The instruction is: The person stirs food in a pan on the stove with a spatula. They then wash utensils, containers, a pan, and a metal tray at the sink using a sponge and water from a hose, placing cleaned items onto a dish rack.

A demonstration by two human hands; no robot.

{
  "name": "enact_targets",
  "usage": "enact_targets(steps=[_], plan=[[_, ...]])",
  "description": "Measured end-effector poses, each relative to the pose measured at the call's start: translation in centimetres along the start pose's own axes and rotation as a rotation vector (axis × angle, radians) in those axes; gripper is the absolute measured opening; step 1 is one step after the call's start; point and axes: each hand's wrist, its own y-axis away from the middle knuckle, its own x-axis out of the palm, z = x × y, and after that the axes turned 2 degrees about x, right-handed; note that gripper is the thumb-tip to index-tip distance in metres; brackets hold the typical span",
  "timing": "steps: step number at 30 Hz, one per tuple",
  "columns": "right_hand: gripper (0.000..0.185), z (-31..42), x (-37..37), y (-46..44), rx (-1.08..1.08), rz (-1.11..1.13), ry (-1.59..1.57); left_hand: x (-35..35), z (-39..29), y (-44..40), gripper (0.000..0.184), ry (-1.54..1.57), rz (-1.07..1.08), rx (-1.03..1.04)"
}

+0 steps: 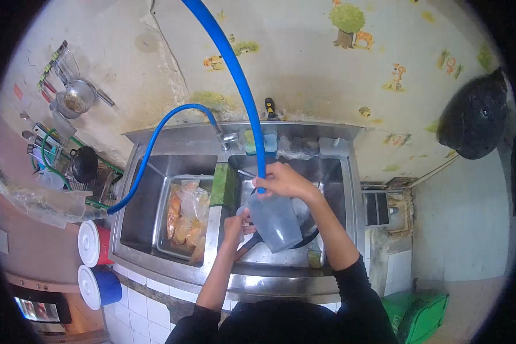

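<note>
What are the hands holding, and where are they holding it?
The right hand holds the blue hose near its end, by the jug's rim. The left hand holds the clear plastic jug at its handle side.

The jug (276,228) partly hides what may be a pan (311,238).

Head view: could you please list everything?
Sink: 1, silver, centre
Tap: 1, silver, sink back
Hose: count unclear, blue, above sink
Jug: 1, translucent, centre
Pan: 1, black, right basin
Bags: several, clear, left basin
Block: 1, green, divider
Tubs: 2, red and blue, left
Pot: 1, black, left
Strainer: 1, silver, upper left
Wok: 1, black, upper right
Bin: 1, green, lower right
Stickers: several, multicoloured, wall
Oddments: uncountable, mixed, around
Left hand: 1, bare, on jug
Right hand: 1, bare, on hose
</note>
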Motion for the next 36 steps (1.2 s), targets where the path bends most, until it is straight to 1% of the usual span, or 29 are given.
enact_targets(steps=[2, 3, 5, 6, 8, 9, 10, 11, 12, 13, 14, 15, 17, 18, 19, 20, 21, 23, 24, 25, 26, 27, 28, 29, 30, 32, 33, 34, 36], plan=[[0.025, -0.1, -0.2, 0.5, 0.019, 0.023, -0.004, -0.3, 1.2, -0.7, 0.047, 0.03, 0.007, -0.202], [0.026, -0.2, -0.3, 0.8, 0.035, 0.029, -0.022, -0.3, 1.6, -0.9, 0.047, 0.031, 0.006, -0.2], [0.026, -0.4, -0.6, 1.3, 0.053, 0.041, -0.042, -0.3, 2.7, -1.1, 0.044, 0.22, 0.078, -0.385], [0.027, -0.3, -0.8, 1.7, 0.05, 0.047, -0.019, 0.0, 2.9, -0.9, 0.044, 0.222, 0.074, -0.386], [0.027, -0.6, -1.0, 2.1, 0.043, 0.062, 0.007, 0.6, 3.3, -0.5, 0.034, 0.4, 0.028, -0.442], [0.028, -1.0, -0.9, 2.2, -0.037, 0.04, 0.023, 0.3, 4.5, -1.1, 0.034, 0.41, 0.021, -0.437], [0.029, -1.4, -0.9, 2.3, -0.119, 0.022, 0.04, -0.4, 6.9, -2.5, 0.032, 0.594, 0.0, -0.45], [0.029, -1.6, -0.8, 2.4, -0.128, 0.04, 0.046, -0.9, 8.7, -3.9, 0.031, 0.781, -0.021, -0.456], [0.028, -1.8, -0.7, 2.3, -0.14, 0.035, 0.042, -0.9, 9.6, -5.0, 0.031, 0.796, -0.032, -0.442], [0.027, -1.9, -0.4, 2.4, -0.152, 0.032, 0.034, -0.4, 10.1, -5.5, 0.032, 0.843, -0.174, -0.486], [0.027, -1.8, -0.2, 2.6, -0.167, 0.053, 0.038, -0.3, 10.5, -5.7, 0.032, 0.876, -0.25, -0.498], [0.027, -1.7, 0.0, 2.7, -0.115, 0.062, -0.037, 0.0, 10.4, -5.6, 0.032, 0.907, -0.326, -0.506], [0.026, -0.7, 0.2, 3.0, -0.04, 0.114, -0.164, 0.7, 8.9, -4.2, 0.028, 1.052, -0.259, -0.601], [0.026, -0.8, 0.4, 2.8, -0.063, 0.133, -0.153, 1.1, 8.2, -3.7, 0.026, 1.124, -0.217, -0.645], [0.021, -1.2, 0.9, 2.4, -0.055, 0.106, -0.178, 1.4, 8.4, -3.4, 0.03, 1.082, -0.184, -0.524], [0.018, -1.7, 1.3, 2.0, -0.045, 0.079, -0.203, 1.2, 8.4, -3.2, 0.03, 1.101, -0.186, -0.497], [0.017, -2.2, 1.6, 1.7, -0.069, 0.052, -0.143, 0.5, 8.9, -3.6, 0.033, 1.164, -0.121, -0.565], [0.018, -3.3, 2.4, 0.3, -0.195, -0.043, -0.052, -0.4, 10.8, -4.6, 0.04, 1.178, 0.086, -0.529], [0.019, -3.8, 3.2, -0.3, -0.291, -0.106, -0.033, -0.7, 11.4, -5.1, 0.044, 1.121, 0.207, -0.43], [0.019, -3.2, 3.6, -0.2, -0.189, -0.077, -0.099, -0.1, 8.5, -2.0, 0.05, 1.026, 0.108, -0.397], [0.02, -2.5, 3.8, -0.2, -0.086, -0.052, -0.157, -0.8, 7.4, -0.8, 0.054, 1.021, 0.117, -0.43], [0.02, -2.8, 4.3, -0.7, -0.092, -0.115, -0.16, -1.4, 6.3, 0.3, 0.058, 1.016, 0.126, -0.463], [0.019, -3.1, 4.9, -1.2, -0.095, -0.183, -0.167, -2.9, 7.4, 0.1, 0.06, 1.053, 0.189, -0.531], [0.018, -2.3, 5.5, -1.4, -0.03, -0.246, -0.22, -4.3, 8.6, -0.3, 0.061, 1.086, 0.252, -0.6], [0.017, -1.9, 6.1, -1.4, 0.039, -0.311, -0.275, -5.6, 8.9, -0.1, 0.061, 1.082, 0.249, -0.646], [0.011, -7.2, 5.9, -4.0, -0.101, -0.341, -0.172, -8.0, 8.5, 1.1, 0.062, 0.98, 0.269, -0.619], [0.014, -7.2, 6.6, -3.8, -0.114, -0.3, -0.111, -9.4, 7.5, 2.1, 0.062, 0.906, 0.289, -0.578], [0.022, -6.8, 7.4, -3.7, -0.123, -0.26, -0.049, -10.9, 6.1, 3.1, 0.031, 0.961, 0.352, -0.699], [0.035, -6.8, 9.7, -4.8, 0.068, -0.136, -0.023, -14.0, 4.8, 4.0, 0.027, 1.04, 0.499, -0.682]])
